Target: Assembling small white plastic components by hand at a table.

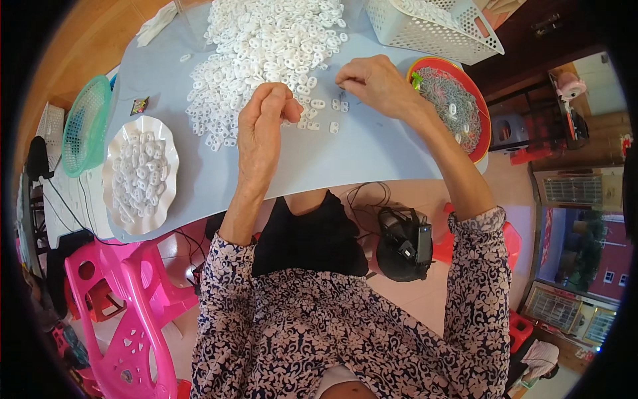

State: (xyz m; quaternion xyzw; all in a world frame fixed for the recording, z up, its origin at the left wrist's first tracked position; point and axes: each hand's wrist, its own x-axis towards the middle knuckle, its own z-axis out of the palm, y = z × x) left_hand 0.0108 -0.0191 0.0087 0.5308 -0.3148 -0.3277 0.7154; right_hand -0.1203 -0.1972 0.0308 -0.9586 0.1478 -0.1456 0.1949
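Now I see left hand (260, 126) curled loosely, centre frame; right hand (375, 83) pinching near white clips (266, 46) heaped upper centre on tabletop (372, 149). Clips likely light, stiff; pinch by edges.

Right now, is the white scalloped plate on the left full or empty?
Partly full. The white scalloped plate holds a loose layer of small white plastic pieces across its middle, while its wavy rim stays bare.

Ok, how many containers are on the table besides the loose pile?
4: a white dish of white pieces at left, a green basket behind it, a red tray at right, a white basket at the far right. Others may be out of view.
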